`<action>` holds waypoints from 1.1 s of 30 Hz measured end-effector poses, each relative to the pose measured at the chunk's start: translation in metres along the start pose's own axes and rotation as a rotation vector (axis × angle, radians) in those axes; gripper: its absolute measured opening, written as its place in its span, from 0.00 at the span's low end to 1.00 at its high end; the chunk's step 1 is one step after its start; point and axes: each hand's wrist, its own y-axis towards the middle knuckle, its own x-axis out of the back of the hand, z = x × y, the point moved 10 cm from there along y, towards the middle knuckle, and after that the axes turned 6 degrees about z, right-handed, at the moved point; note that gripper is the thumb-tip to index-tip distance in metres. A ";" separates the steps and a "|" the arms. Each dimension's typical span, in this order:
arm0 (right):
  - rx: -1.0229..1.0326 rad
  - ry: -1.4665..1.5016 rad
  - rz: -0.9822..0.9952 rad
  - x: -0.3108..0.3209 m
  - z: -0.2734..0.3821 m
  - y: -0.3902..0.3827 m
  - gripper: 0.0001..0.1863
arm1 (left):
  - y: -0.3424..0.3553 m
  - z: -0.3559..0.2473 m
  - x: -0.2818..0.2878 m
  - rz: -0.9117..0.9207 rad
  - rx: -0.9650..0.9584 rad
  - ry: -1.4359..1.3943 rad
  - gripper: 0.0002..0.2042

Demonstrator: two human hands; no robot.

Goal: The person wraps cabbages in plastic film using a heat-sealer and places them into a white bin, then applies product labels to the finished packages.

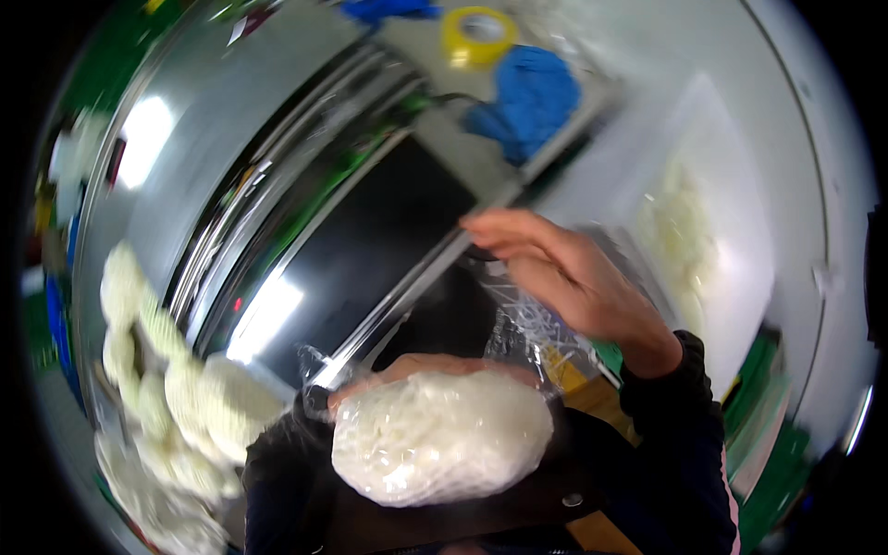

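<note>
Close to my body, my left hand (414,364) holds a rounded white bundle (442,439) in clear plastic film. Its surface looks like foam netting, and what is inside is hidden. Only the back of that hand and part of its fingers show behind the bundle. My right hand (578,282) holds nothing visible. Its fingers stretch leftward, with their tips at the metal edge of a machine with a dark flat panel (370,236). Whether they touch the edge I cannot tell.
Pale foam net sleeves (190,393) lie in a heap at left. Beyond the machine are a yellow tape roll (455,48) and crumpled blue material (535,97). Shredded clear plastic strips (536,319) lie below my right hand. A white sheet (731,185) with pale yellowish pieces lies at right.
</note>
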 end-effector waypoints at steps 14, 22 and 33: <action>0.134 0.155 -0.267 0.095 -0.024 -0.138 0.40 | 0.091 0.048 0.030 -0.349 0.010 0.862 0.18; -0.395 0.526 -0.826 0.275 -0.255 -0.285 0.32 | 0.209 -0.001 -0.037 -0.265 -0.077 1.000 0.11; -0.481 0.251 -0.490 0.257 -0.299 -0.265 0.37 | 0.362 0.115 -0.020 0.614 0.639 2.093 0.17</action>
